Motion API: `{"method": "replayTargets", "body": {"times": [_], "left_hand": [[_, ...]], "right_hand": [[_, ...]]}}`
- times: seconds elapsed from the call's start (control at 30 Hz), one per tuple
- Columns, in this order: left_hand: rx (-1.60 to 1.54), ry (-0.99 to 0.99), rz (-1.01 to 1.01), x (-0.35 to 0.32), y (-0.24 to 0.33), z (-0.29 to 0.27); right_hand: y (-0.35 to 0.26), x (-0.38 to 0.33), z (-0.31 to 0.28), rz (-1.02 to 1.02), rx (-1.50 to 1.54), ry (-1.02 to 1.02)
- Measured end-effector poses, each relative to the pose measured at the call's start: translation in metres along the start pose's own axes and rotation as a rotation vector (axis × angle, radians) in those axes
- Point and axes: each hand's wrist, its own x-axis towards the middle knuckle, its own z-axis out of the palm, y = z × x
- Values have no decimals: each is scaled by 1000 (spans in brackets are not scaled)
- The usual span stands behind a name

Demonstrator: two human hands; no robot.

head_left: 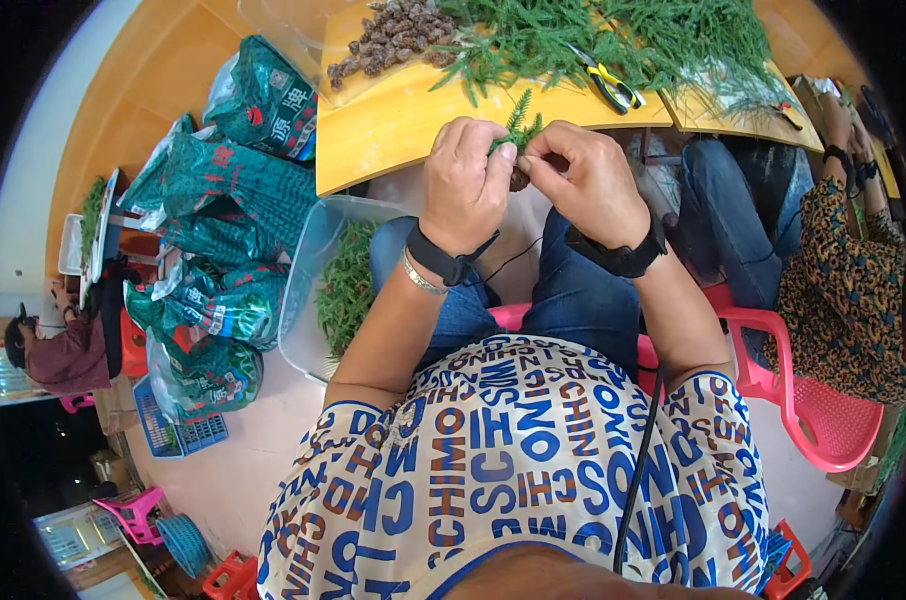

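In front of my lap, just off the table's near edge, both hands meet at a small green fir-like sprig (520, 122) with a brown pine cone (519, 180) hanging below it. My left hand (465, 185) is closed, thumb and fingers pinching the sprig's base. My right hand (591, 182) is closed too, its thumb and forefinger pressed together at the same spot above the cone. Whether a thin wire or stem runs between the fingertips cannot be made out. On the yellow table (398, 128) beyond lie yellow-and-black pliers (613, 88).
Pine cones (393, 35) and green sprigs (533, 45) cover the table's far side. A clear bin (298, 300) of greenery (348, 290) stands by my left leg, near stuffed green bags (228, 190). At right, a co-worker (838, 290) sits close to a pink chair (823, 400).
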Motion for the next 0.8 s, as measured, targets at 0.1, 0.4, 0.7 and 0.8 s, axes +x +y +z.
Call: {"method": "replayTargets", "body": {"times": [0.1,0.4,0.7,0.8], "left_hand": [[-51,24,-42,3,1,-3],[-90,43,-102,0,1,-1],[43,19,13,-4,-2,-2],[43,11,23,-3,-1,-3]], "right_hand": [[0,0,1,8,-15,-18],[-1,-3,6,-4,-50,-61],[2,-3,6,51,-42,-107],[3,-2,6,41,-60,-122]]}}
